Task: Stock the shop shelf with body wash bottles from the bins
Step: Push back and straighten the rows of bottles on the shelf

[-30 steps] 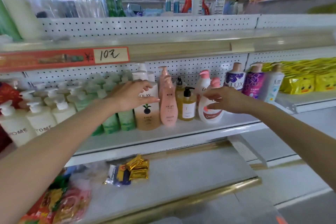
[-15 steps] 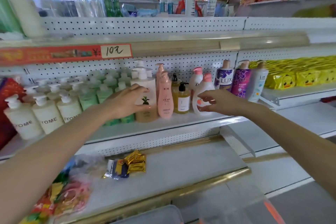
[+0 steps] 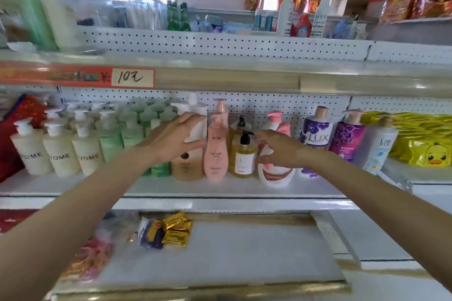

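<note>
Pump bottles stand in a row on the white middle shelf (image 3: 220, 188). My left hand (image 3: 171, 139) reaches in with straight fingers and touches the left side of a white-and-tan bottle (image 3: 188, 166). Right of that bottle stand a pink bottle (image 3: 215, 154) and an amber bottle with a black pump (image 3: 242, 156). My right hand (image 3: 276, 149) hovers with spread fingers in front of a white bottle with a pink pump (image 3: 275, 175), fingertips near the amber bottle's pump. I cannot tell whether it touches either one. Two purple bottles (image 3: 316, 134) and a white one (image 3: 379, 146) stand further right.
Cream bottles (image 3: 58, 151) and green bottles (image 3: 110, 134) fill the shelf's left part. Yellow duck packs (image 3: 425, 146) lie at the right. The lower shelf holds gold-wrapped packets (image 3: 173, 230) and a colourful bag (image 3: 85, 259). A price strip (image 3: 133, 77) edges the shelf above.
My right hand has loosened its hold on the white pink-pump bottle, spread its fingers and shifted left toward the amber bottle. My left hand's fingers have straightened against the white-and-tan bottle.
</note>
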A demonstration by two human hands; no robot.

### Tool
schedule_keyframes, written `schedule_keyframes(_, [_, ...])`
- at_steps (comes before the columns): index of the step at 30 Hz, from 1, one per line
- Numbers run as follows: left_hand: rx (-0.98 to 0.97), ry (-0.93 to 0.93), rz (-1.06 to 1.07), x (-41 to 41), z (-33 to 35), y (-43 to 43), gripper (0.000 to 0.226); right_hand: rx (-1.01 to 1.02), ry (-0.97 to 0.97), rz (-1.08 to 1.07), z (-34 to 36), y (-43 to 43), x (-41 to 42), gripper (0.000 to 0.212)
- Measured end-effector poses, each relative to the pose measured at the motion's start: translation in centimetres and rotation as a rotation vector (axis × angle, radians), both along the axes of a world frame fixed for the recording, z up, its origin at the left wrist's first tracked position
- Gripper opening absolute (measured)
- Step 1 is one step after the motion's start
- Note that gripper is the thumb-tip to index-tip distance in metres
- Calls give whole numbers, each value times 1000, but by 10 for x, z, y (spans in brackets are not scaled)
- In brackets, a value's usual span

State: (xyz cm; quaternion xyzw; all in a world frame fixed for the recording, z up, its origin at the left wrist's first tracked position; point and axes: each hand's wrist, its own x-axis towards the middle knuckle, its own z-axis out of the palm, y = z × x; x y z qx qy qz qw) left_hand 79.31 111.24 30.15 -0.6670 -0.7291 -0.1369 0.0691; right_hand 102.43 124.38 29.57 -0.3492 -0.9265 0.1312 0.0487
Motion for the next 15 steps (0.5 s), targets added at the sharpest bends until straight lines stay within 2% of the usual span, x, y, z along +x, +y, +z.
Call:
schedule_keyframes(4, [47,-34,-8,26,-1,19,73,-36,54,94,-3,19,6,57])
schedule_keyframes(10, [26,-14,22,27,1,46,74,-69,143,149,-15,39,4,79])
schedule_keyframes(15, [21,-52,29,24,5,73,73,-47,105,163,-28,51,1,80])
